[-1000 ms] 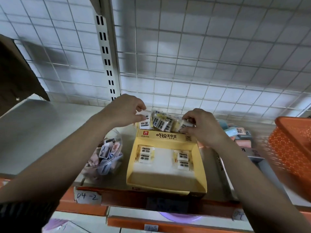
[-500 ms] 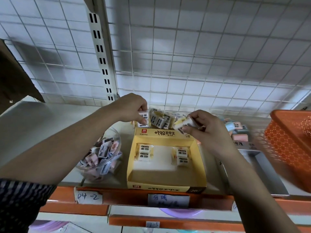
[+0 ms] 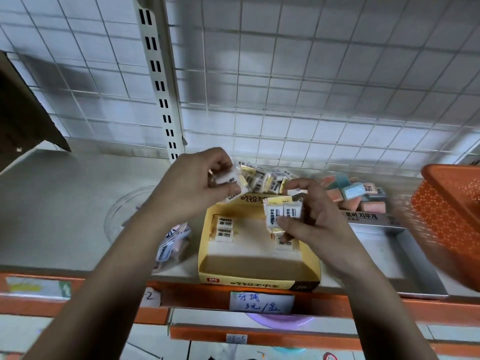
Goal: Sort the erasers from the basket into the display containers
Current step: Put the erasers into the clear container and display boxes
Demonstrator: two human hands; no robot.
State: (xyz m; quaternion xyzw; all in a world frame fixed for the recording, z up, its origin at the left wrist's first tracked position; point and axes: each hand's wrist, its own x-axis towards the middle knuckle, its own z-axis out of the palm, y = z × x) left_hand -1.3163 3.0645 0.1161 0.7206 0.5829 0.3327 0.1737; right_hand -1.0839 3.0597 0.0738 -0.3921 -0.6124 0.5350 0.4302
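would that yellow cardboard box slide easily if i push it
Probably: the yellow box looks like thin card holding only a few erasers, so likely light. Its low walls may flex if squeezed. Wide and flat, it seems unlikely to tip.

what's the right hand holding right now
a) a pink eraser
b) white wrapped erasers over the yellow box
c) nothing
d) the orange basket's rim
b: the right hand pinches white wrapped erasers above the yellow box, apart from the pink erasers and the orange basket.
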